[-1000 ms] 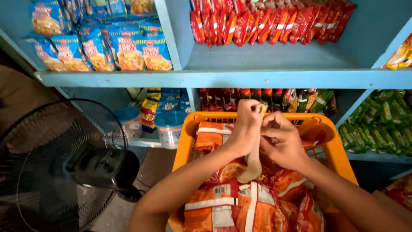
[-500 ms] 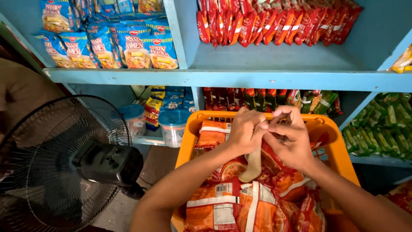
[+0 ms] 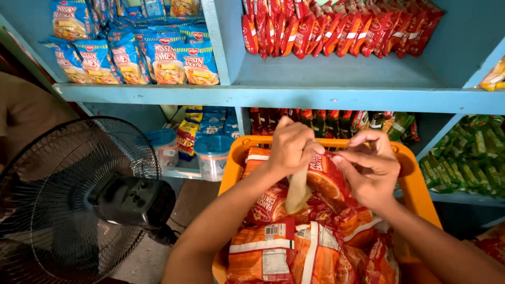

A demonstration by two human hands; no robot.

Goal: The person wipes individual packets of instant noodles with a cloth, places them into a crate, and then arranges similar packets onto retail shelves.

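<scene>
Two hands meet over an orange basket, but the sweep begins at far left, where a black fan (image 3: 79, 200) stands on the floor with its wire cage facing the camera. Above it, blue noodle packets (image 3: 131, 58) crowd the upper level of a pale blue shelf (image 3: 294, 97). Lower down, two clear tubs with blue lids (image 3: 213, 155) sit in the shelf's lower bay, just left of the basket. The orange basket (image 3: 421, 184) is heaped with orange-red snack packets (image 3: 273, 252). Over its far end, the left hand (image 3: 292, 147) is curled shut around a tan strip (image 3: 298, 189), which hangs down from the fist onto the packets. Touching it, the right hand (image 3: 371, 168) pinches the top edge of one orange-red packet (image 3: 326, 176) between thumb and bent fingers. Red sachets (image 3: 342, 26) hang in a row above, and green packets (image 3: 468, 158) fill the bay at far right.
</scene>
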